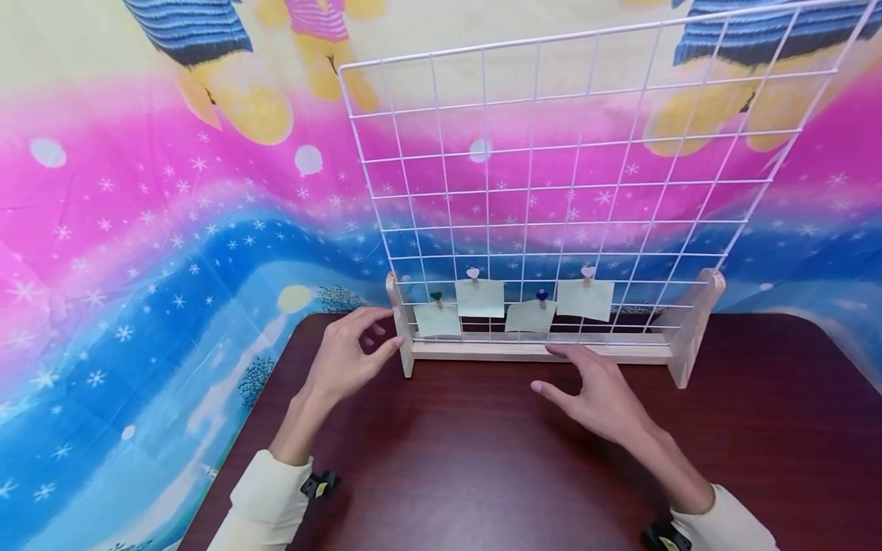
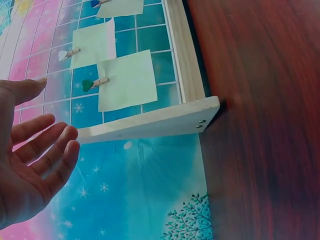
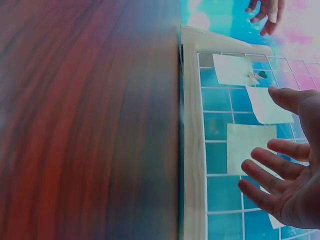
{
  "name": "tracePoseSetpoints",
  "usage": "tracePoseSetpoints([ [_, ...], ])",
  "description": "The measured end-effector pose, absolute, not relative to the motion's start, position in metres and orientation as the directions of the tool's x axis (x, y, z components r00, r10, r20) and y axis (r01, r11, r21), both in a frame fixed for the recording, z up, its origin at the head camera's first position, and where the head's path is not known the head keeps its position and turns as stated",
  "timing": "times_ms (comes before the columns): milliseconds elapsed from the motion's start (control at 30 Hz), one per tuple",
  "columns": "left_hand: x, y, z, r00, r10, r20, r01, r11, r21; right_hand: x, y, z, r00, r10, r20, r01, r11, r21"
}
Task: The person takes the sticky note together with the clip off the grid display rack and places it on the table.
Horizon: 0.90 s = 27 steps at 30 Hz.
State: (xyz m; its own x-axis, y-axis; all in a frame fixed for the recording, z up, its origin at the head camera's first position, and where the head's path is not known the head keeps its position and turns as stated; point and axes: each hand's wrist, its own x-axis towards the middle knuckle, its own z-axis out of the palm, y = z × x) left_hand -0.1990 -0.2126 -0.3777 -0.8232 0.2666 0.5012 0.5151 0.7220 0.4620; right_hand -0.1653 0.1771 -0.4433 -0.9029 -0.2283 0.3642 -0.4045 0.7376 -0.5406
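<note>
A white wire grid (image 1: 527, 184) stands upright in a pale wooden stand (image 1: 537, 353). Several light green paper notes hang low on it from small clothespins with heart tops. The leftmost note (image 2: 127, 82) has a green-heart clothespin (image 2: 94, 83); beside it hangs a note (image 1: 480, 299) under a white heart. Further right are a note (image 1: 529, 316) with a dark blue heart and a note (image 1: 585, 299) with a white heart. My left hand (image 1: 350, 353), fingers relaxed, is beside the stand's left leg. My right hand (image 1: 601, 386) is before the bottom rail, fingers spread, holding nothing.
The dark reddish-brown table (image 1: 455, 467) carries the stand near its back edge. Behind hangs a colourful printed cloth (image 1: 172, 229) with snowflakes. The stand's right leg (image 1: 696, 325) rises at the grid's other end.
</note>
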Motion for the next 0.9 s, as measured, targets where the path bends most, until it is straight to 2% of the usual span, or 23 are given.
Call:
tracePoseSetpoints([
  [467,-0.216,-0.201,-0.369,-0.847,0.29,0.446,0.5,0.721,0.48,-0.185,0.151,-0.454,-0.912,-0.226,0.343,-0.403,0.656,-0.638],
  [900,-0.226,-0.188,-0.365,-0.845,0.333,0.418,0.51,0.734,0.448,-0.198,0.134,-0.457,-0.906,-0.226,0.358,-0.419,0.601,-0.681],
])
